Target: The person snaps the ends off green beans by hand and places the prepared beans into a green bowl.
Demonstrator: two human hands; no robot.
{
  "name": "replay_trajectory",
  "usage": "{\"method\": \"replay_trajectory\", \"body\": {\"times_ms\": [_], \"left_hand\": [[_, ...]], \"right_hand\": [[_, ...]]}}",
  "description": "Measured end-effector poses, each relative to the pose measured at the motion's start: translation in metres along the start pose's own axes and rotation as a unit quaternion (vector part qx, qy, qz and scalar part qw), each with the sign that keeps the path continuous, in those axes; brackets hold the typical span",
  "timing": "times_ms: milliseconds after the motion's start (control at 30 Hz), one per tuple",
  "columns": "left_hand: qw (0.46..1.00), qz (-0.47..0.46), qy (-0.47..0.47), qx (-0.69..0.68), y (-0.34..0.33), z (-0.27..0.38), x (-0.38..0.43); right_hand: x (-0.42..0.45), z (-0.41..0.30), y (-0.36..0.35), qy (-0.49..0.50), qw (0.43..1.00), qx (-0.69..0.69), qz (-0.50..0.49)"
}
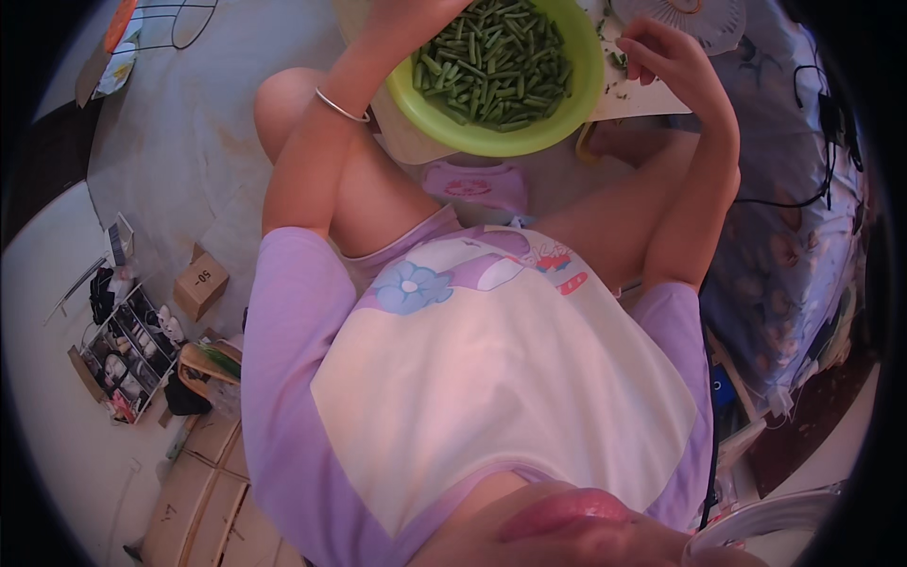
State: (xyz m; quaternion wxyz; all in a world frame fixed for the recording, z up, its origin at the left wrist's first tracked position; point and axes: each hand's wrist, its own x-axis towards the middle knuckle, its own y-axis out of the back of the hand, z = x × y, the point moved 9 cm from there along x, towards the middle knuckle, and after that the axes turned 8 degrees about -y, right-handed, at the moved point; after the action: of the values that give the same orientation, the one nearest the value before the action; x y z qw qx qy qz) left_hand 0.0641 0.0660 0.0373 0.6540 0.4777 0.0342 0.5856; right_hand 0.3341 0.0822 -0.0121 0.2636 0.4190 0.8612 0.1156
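Note:
A lime-green basin (592, 85) stands in front of me, filled with cut green bean pieces (489, 71). My left hand (418, 14) reaches over the basin's left rim, and the top of the picture cuts off its fingers. What those fingers hold cannot be seen. To the right of the basin, my right hand (662, 60) hovers with loosely curled fingers and nothing visible in them. Below its fingertips, small green scraps (618, 62) lie scattered on a pale, flat board or sheet (652, 103). The basin rests on this same pale surface.
A clear ribbed dish or lid (708, 25) is beyond my right hand. Patterned cloth (772, 234) with a black cable (786, 204) hangs on the right. A pink item with red print (475, 186) lies between my legs. To the left are a cardboard box (201, 281) and a shoe rack (131, 354).

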Motion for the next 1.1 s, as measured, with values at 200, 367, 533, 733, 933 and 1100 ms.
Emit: {"method": "replay_trajectory", "body": {"times_ms": [200, 367, 533, 733, 933, 1100], "left_hand": [[0.989, 0.075, 0.098, -0.086, 0.014, -0.009, -0.006], [0.989, 0.114, 0.065, -0.069, 0.028, -0.029, 0.002], [0.986, 0.118, 0.076, -0.095, 0.046, -0.054, 0.045], [0.989, -0.15, 0.004, 0.018, -0.005, -0.129, 0.138], [0.907, -0.381, -0.014, 0.179, -0.117, -0.193, 0.171], [0.863, -0.436, 0.001, 0.256, -0.143, -0.199, 0.15]], "right_hand": [[-0.003, 0.004, -0.007, -0.14, 0.978, -0.152, 0.042], [-0.007, -0.019, -0.01, -0.076, 0.973, -0.191, 0.11], [0.005, -0.046, -0.028, 0.004, 0.984, -0.157, 0.083], [0.022, -0.062, -0.055, 0.029, 0.997, -0.075, 0.019], [0.029, -0.064, -0.059, 0.214, 0.969, -0.072, 0.098], [0.031, -0.062, -0.058, 0.108, 0.991, -0.067, 0.044]]}}
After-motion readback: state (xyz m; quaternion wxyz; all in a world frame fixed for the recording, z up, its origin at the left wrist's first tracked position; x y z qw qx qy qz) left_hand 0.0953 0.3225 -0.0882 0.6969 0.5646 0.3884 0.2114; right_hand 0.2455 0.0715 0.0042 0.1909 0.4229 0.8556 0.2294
